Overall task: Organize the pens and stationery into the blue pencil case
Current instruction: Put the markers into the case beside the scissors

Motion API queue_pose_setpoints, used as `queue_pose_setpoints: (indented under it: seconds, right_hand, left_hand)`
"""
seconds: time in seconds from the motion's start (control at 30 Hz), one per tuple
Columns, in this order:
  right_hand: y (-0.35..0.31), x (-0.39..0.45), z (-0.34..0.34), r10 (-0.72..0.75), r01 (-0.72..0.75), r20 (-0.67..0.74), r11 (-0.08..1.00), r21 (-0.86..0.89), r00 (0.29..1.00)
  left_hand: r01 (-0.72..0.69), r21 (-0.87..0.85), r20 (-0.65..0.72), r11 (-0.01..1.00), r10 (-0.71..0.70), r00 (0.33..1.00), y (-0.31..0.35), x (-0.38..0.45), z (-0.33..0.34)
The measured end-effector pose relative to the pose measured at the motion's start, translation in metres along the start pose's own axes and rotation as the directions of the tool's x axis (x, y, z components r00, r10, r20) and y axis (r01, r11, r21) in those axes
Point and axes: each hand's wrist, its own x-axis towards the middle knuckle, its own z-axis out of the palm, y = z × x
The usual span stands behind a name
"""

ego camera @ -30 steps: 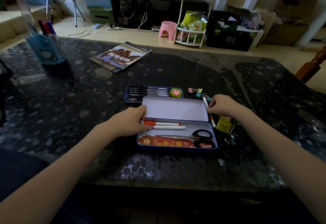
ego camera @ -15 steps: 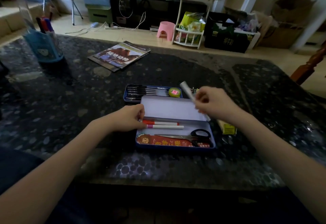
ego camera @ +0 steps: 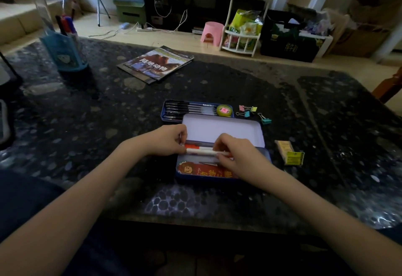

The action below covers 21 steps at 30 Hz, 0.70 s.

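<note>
Both forearms reach in from the near edge of the dark speckled surface (ego camera: 217, 206) and meet over the blue pencil case (ego camera: 268, 156), which lies open just beyond them. Its near half is a shallow tray with a red cartoon-printed card (ego camera: 195, 170) along the front; its pale lid (ego camera: 221, 128) stands tilted back on the far side. The case's long axis runs left to right.

The right hand (ego camera: 238, 156) is curled over the tray, fingertips pinching a white pen (ego camera: 200, 151) near its right end. The left hand (ego camera: 166, 140) rests at the case's left edge, its fingers bent against the pen's left tip. The pen lies level, parallel to the case's long side, over the tray; whether it touches the bottom cannot be told. Just behind it a red-and-white pen (ego camera: 193, 146) lies the same way.

To the right of the case, apart from it, sits a yellow box (ego camera: 290, 152). Behind the lid a second blue tray (ego camera: 165, 113) holds a row of black pens (ego camera: 185, 108) pointing left-right and a green tape roll (ego camera: 224, 110). Coloured binder clips (ego camera: 250, 111) lie scattered just right of it.

Farther off, a magazine (ego camera: 155, 64) lies flat, and at far left a blue pen holder (ego camera: 64, 52) stands with markers in it.
</note>
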Motion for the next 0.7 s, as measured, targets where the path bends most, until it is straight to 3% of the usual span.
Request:
queue_pose_setpoints:
  seconds: [0.13, 0.2, 0.27, 0.33, 0.57, 0.7]
  right_hand:
    - [0.0, -0.001, -0.007, 0.114, -0.106, 0.001, 0.919, 0.379, 0.993]
    - [-0.003, 0.002, -0.009, 0.199, -0.163, 0.008, 0.775, 0.611, 0.98]
    - [-0.006, 0.006, -0.011, 0.308, -0.193, 0.018, 0.548, 0.814, 0.951]
    - [-0.009, 0.008, -0.012, 0.364, -0.176, 0.01, 0.425, 0.888, 0.931]
    - [-0.018, 0.011, 0.005, 0.362, -0.107, -0.072, 0.452, 0.886, 0.929]
    - [-0.023, 0.014, 0.011, 0.32, -0.123, -0.05, 0.498, 0.858, 0.946]
  left_hand:
    - [0.006, 0.017, 0.02, 1.0, -0.006, 1.0, 0.002, 0.0, -0.002]
    - [0.015, 0.014, 0.029, 1.0, -0.015, 0.999, 0.003, 0.0, -0.002]
    - [0.018, 0.005, 0.034, 1.0, -0.018, 0.999, 0.004, -0.001, -0.002]
    - [0.013, 0.019, 0.03, 1.0, -0.014, 0.999, 0.005, -0.001, -0.002]
    - [0.017, 0.034, 0.03, 0.999, -0.018, 0.999, 0.003, -0.002, -0.002]
    - [-0.083, 0.021, -0.089, 0.996, 0.084, 0.992, 0.008, -0.006, -0.007]
